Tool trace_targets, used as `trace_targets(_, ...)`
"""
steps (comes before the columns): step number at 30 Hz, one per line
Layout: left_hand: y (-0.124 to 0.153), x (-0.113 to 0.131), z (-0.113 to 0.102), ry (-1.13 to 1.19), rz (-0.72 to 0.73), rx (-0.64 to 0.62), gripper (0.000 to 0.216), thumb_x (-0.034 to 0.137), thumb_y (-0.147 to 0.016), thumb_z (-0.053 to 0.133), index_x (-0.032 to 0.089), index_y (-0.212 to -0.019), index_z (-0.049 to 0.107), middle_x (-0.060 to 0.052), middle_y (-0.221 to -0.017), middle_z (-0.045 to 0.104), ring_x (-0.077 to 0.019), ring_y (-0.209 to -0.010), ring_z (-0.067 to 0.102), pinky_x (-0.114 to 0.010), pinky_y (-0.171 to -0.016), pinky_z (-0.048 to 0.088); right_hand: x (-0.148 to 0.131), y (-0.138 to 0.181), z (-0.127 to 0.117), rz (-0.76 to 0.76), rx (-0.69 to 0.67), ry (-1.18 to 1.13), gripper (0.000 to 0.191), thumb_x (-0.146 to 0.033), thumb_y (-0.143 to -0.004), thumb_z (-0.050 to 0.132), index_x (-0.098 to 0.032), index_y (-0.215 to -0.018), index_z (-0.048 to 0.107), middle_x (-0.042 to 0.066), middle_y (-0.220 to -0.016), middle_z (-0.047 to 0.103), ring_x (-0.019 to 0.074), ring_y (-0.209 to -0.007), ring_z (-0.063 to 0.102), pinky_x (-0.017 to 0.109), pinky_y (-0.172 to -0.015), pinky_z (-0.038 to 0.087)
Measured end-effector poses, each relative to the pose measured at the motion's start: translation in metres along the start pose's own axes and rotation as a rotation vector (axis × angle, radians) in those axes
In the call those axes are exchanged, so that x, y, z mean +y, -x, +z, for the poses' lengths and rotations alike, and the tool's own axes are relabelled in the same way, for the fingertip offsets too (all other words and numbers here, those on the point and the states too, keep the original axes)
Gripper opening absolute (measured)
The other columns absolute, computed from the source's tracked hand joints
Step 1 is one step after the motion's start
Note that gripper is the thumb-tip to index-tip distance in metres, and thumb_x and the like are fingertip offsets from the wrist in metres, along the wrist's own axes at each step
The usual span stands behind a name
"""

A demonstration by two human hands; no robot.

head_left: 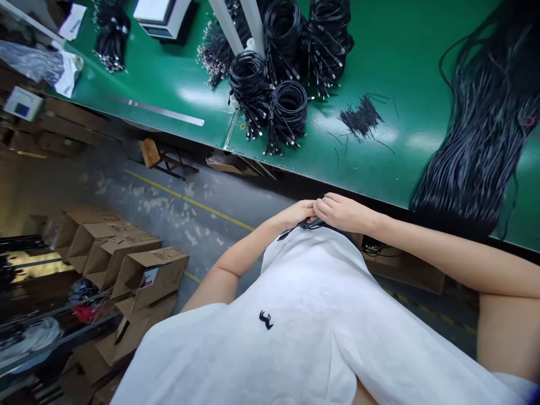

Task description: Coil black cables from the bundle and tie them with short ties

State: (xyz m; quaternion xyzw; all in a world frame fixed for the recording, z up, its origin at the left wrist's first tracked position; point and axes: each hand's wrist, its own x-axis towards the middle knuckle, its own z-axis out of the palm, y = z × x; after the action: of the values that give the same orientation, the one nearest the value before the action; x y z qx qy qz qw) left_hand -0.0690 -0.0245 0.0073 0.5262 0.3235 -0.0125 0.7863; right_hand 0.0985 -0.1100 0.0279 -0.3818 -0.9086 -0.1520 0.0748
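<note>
My left hand [295, 215] and my right hand [343, 212] meet in front of my white shirt, just below the near edge of the green table [379, 62]. Both have their fingers curled and pressed together around a small bundle of black cable [310, 225], whose ends poke out under the hands. On the table above them lie several coiled black cable bundles [287, 112], a loose pile of short black ties [360, 118] and a long thick sheaf of black cables [476, 146] at the right.
A metal ruler [160, 111] lies on the table at left, with a white scale [162, 17] at the far edge. Open cardboard boxes [126, 264] stand on the floor at lower left. Another box [405, 267] sits under the table.
</note>
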Motion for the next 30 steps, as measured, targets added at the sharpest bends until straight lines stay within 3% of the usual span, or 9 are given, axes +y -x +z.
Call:
trace_targets(4, -0.004, -0.001, 0.005, 0.085, -0.021, -0.002, 0.043, 0.043, -0.065, 0.081, 0.016, -0.066, 0.048, 0.006, -0.051, 0.045, -0.0051, -0.05, 0.038, -0.021, -0.052, 0.029, -0.001, -0.003, -0.009, -0.006, -0.08, 0.11, 0.033, -0.008, -0.095, 0.036, -0.01, -0.08, 0.065, 0.008, -0.074, 0.052, 0.0184, -0.067, 0.044, 0.035, -0.061, 0.026)
trace_targets(8, -0.012, -0.002, 0.016, 0.135, 0.012, 0.063, 0.039, 0.034, -0.063, 0.083, 0.017, -0.071, 0.048, 0.007, -0.052, 0.048, -0.006, -0.05, 0.041, -0.021, -0.051, 0.03, 0.002, -0.011, -0.013, -0.024, -0.281, 0.12, 0.03, -0.006, -0.091, 0.038, -0.009, -0.078, 0.066, 0.009, -0.072, 0.054, 0.0196, -0.066, 0.046, 0.034, -0.057, 0.021)
trace_targets(13, -0.018, 0.003, 0.012, 0.195, 0.105, 0.09, 0.034, 0.023, -0.074, 0.067, 0.015, -0.106, 0.059, 0.001, -0.078, 0.064, -0.0102, -0.07, 0.057, -0.025, -0.073, 0.045, 0.025, -0.018, -0.019, 0.138, -0.497, -0.068, 0.026, -0.01, -0.091, 0.04, -0.008, -0.083, 0.065, 0.013, -0.076, 0.06, 0.0211, -0.069, 0.052, 0.033, -0.054, 0.019)
trace_targets(15, -0.018, 0.01, 0.003, 0.06, 0.169, 0.087, 0.047, 0.023, -0.081, 0.059, 0.017, -0.126, 0.054, -0.003, -0.091, 0.067, -0.0138, -0.082, 0.061, -0.031, -0.084, 0.047, 0.036, -0.019, -0.02, 0.214, -0.498, -0.171, 0.029, -0.012, -0.093, 0.037, -0.009, -0.09, 0.065, 0.014, -0.081, 0.063, 0.0204, -0.07, 0.054, 0.032, -0.054, 0.018)
trace_targets(17, -0.016, 0.02, -0.007, -0.238, 0.316, 0.156, 0.056, 0.025, -0.084, 0.058, 0.02, -0.139, 0.046, -0.007, -0.107, 0.066, -0.0178, -0.097, 0.061, -0.036, -0.094, 0.046, 0.044, -0.019, -0.021, 0.263, -0.489, -0.211, 0.031, -0.014, -0.095, 0.034, -0.008, -0.095, 0.065, 0.015, -0.086, 0.064, 0.0197, -0.071, 0.055, 0.031, -0.054, 0.018)
trace_targets(20, -0.015, 0.033, -0.021, -0.779, 0.554, 0.266, 0.056, 0.027, -0.086, 0.061, 0.024, -0.14, 0.051, -0.012, -0.132, 0.055, -0.0252, -0.125, 0.049, -0.046, -0.111, 0.035, 0.046, -0.018, -0.019, 0.265, -0.481, -0.205, 0.032, -0.014, -0.096, 0.033, -0.008, -0.093, 0.064, 0.016, -0.091, 0.065, 0.0203, -0.076, 0.058, 0.031, -0.056, 0.02)
trace_targets(24, -0.026, 0.043, -0.036, -1.141, 0.648, 0.084, 0.038, 0.031, -0.086, 0.064, 0.025, -0.124, 0.066, -0.011, -0.156, 0.035, -0.0322, -0.149, 0.019, -0.051, -0.12, 0.022, 0.041, -0.015, -0.014, 0.194, -0.445, -0.217, 0.03, -0.015, -0.096, 0.035, -0.009, -0.091, 0.064, 0.015, -0.092, 0.065, 0.021, -0.081, 0.058, 0.032, -0.058, 0.021)
trace_targets(27, -0.043, 0.047, -0.04, -1.225, 0.63, -0.073, 0.032, 0.033, -0.086, 0.066, 0.024, -0.116, 0.069, -0.01, -0.156, 0.038, -0.0326, -0.151, 0.017, -0.051, -0.118, 0.025, 0.042, -0.011, -0.01, 0.148, -0.444, -0.21, 0.028, -0.014, -0.095, 0.037, -0.009, -0.092, 0.064, 0.015, -0.091, 0.065, 0.021, -0.08, 0.058, 0.032, -0.059, 0.02)
trace_targets(30, -0.06, 0.046, -0.028, -1.304, 0.55, -0.04, 0.023, 0.034, -0.087, 0.064, 0.019, -0.104, 0.068, -0.014, -0.13, 0.06, -0.0316, -0.136, 0.043, -0.049, -0.112, 0.034, 0.052, -0.008, -0.004, 0.187, -0.478, -0.202, 0.028, -0.013, -0.094, 0.037, -0.009, -0.092, 0.065, 0.015, -0.092, 0.065, 0.021, -0.08, 0.057, 0.032, -0.06, 0.02)
